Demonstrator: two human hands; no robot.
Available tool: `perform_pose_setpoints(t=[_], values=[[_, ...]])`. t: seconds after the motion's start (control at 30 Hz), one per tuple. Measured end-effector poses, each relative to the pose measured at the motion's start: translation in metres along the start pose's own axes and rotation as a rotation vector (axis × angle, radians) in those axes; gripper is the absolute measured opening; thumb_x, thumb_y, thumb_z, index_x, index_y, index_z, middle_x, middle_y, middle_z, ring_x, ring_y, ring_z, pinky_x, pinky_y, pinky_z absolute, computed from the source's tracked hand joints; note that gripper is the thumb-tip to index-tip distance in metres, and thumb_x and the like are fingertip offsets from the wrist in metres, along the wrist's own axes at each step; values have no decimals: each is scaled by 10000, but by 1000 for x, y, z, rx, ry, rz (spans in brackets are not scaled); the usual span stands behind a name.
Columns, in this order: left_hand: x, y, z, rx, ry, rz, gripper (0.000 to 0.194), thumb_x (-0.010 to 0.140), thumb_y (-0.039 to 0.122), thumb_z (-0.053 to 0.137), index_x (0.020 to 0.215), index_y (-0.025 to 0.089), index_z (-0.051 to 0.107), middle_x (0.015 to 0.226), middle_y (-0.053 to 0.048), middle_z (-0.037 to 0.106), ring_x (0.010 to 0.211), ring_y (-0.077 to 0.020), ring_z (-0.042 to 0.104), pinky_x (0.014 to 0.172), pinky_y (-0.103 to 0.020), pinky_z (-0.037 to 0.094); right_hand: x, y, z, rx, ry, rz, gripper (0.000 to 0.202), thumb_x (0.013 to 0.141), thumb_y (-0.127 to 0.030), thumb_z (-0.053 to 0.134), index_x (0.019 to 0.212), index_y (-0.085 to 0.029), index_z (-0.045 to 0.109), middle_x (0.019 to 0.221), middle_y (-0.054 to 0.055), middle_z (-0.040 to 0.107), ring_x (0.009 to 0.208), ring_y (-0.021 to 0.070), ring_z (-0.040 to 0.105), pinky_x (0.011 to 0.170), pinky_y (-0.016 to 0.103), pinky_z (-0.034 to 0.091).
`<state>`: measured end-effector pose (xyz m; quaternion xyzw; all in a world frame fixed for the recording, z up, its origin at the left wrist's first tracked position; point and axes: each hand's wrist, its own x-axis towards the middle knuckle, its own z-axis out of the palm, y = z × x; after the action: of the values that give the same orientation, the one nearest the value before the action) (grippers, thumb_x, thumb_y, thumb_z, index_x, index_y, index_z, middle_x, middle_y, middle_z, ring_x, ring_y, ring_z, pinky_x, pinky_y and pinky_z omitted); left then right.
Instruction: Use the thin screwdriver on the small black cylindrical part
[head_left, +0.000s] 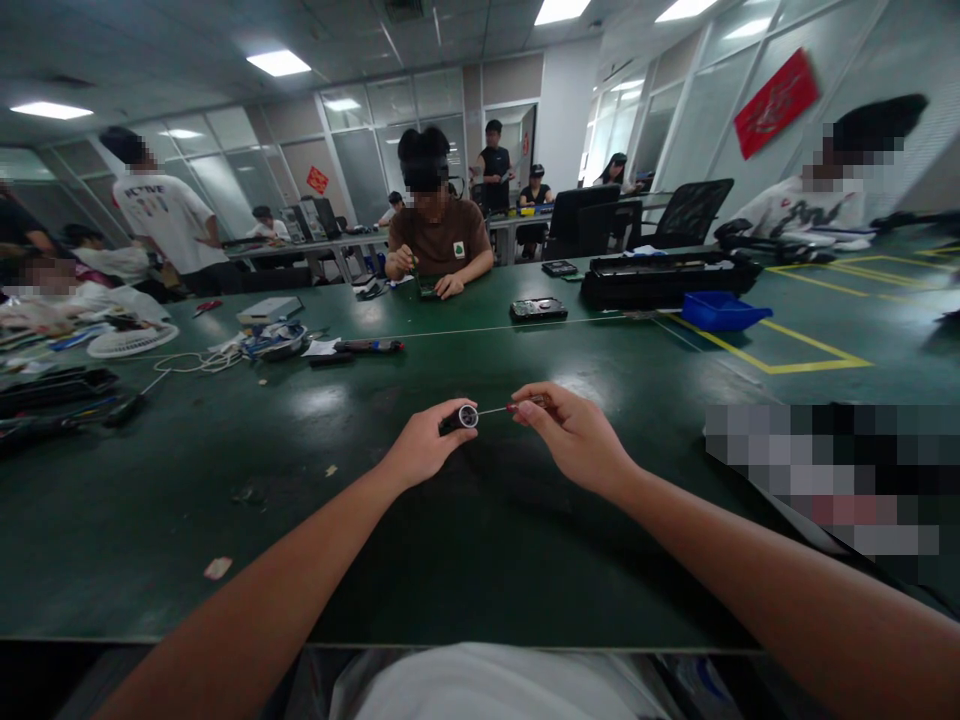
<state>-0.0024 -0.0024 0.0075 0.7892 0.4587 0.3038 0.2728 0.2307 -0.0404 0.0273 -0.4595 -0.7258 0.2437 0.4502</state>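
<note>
My left hand [429,442] is closed around a small black cylindrical part [452,420] with a pale ring at its end, which faces right and toward me. Between the thumb and fingers of my right hand [574,435] is a thin screwdriver [512,407] with a red collar. Its metal shaft points left, and the tip meets the ringed end of the part; whether it sits inside cannot be made out. Both hands are held over the green table [525,560], near its front middle.
Across the table a person [439,235] handles a circuit board. An open hard drive [538,309], a long black housing [667,280] and a blue tray [724,311] lie beyond my hands. To the left are a dark red-tipped tool [369,346] and a cable bundle [274,340].
</note>
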Motion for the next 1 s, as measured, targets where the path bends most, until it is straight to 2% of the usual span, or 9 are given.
perform_pose_setpoints(t=[0.23,0.43,0.5,0.63,0.7,0.8,0.87,1.0], values=[[0,-3,-1,8,-4,23,398,866,374,654,1254,290,623,1293,-19,628,1230,-238,544,1100,-402,363,1,-4,0,-28,45,33,234,942,-376,527,1038,-209,661,842,30,731,796,183,688,719,308,497],[-2,-2,0,67,-39,21,416,855,379,666,1261,303,623,1280,-27,635,1205,-258,553,1089,-443,365,2,-9,-5,-188,74,97,358,880,-530,581,773,-204,684,627,12,660,526,148,550,502,277,371],[-1,-3,0,78,-46,32,414,847,381,675,1251,302,631,1273,-29,639,1197,-261,557,1080,-437,372,2,-9,-5,-161,57,87,302,895,-482,574,843,-206,684,648,10,668,549,152,575,519,278,390],[-1,-3,1,94,-48,44,409,839,372,685,1239,294,641,1247,-38,651,1169,-264,571,1059,-426,388,1,-9,-4,-49,-23,29,185,918,-328,544,1034,-214,632,818,25,714,737,175,668,659,294,477],[-1,-3,1,95,-47,44,408,841,372,682,1239,293,641,1243,-40,652,1162,-263,573,1055,-426,390,0,-9,-4,-53,-51,19,187,935,-340,519,1018,-215,629,797,19,706,727,173,662,662,295,474],[-1,-2,1,94,-43,45,406,840,374,683,1236,296,643,1234,-40,656,1152,-262,578,1049,-426,393,2,-9,-5,-110,-71,28,304,979,-409,431,920,-212,654,655,-9,644,597,152,604,597,285,430],[-1,-1,1,94,-41,43,404,837,374,687,1231,295,646,1222,-40,662,1139,-262,584,1038,-424,400,2,-8,-5,-143,-69,32,328,986,-410,413,926,-211,666,660,-6,638,570,147,574,574,285,407],[-1,-1,1,71,-22,43,404,840,353,684,1236,292,642,1244,-32,653,1164,-250,577,1056,-409,393,2,-6,-3,-135,-71,1,307,968,-336,450,1216,-212,581,783,14,663,631,162,573,588,293,411]])
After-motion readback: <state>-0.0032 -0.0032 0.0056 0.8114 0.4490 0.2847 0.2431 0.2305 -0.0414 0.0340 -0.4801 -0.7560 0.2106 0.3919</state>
